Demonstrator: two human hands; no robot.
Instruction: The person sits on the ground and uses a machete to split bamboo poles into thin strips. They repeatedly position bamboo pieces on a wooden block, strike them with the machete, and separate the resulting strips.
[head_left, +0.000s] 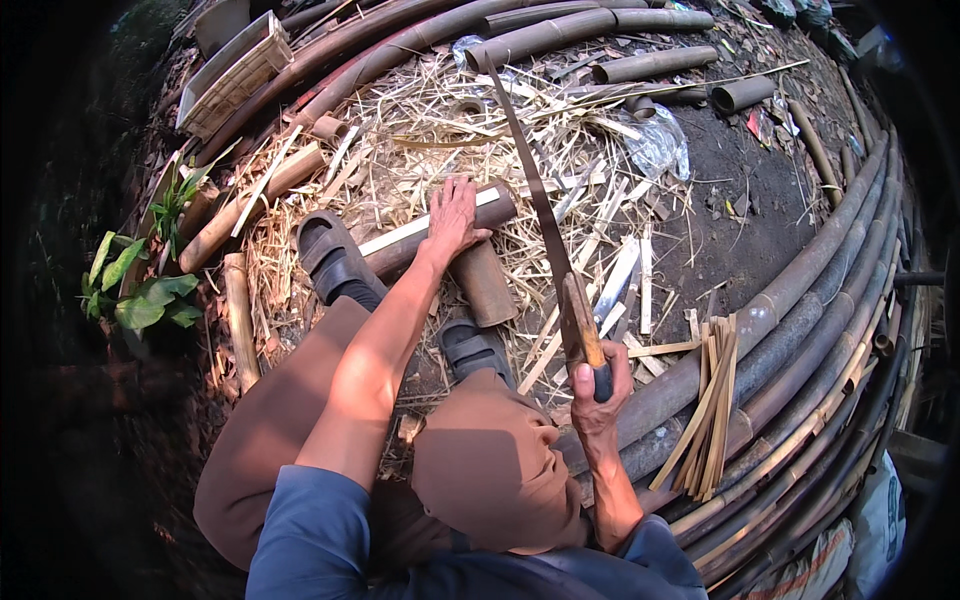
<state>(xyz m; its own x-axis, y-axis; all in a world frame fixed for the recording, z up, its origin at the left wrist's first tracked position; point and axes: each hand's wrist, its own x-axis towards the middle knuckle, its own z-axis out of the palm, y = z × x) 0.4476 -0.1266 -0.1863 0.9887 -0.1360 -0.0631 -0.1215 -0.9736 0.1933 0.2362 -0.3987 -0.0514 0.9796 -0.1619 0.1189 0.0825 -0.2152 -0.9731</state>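
My right hand (600, 380) is closed round the handle of a handsaw (545, 215). The long, tapering blade points away from me, its tip near the bamboo poles at the back. My left hand (453, 218) lies across a brown bamboo section (400, 252), fingers stretched out over it. A pale strip (385, 238) shows along the section's upper side. Beneath its right part, another short bamboo piece (486, 288) lies crosswise. My sandaled feet stand on either side, the left sandal (330, 248) touching or close to the section and the right sandal (475, 348) by the crosswise piece.
Shavings and split strips (560, 150) litter the ground. Long bamboo poles (800, 300) lie stacked along the right, with a bundle of thin strips (712, 410) on them. More poles (400, 45) lie at the back, near a plastic crate (235, 80). A leafy plant (140, 290) grows at left.
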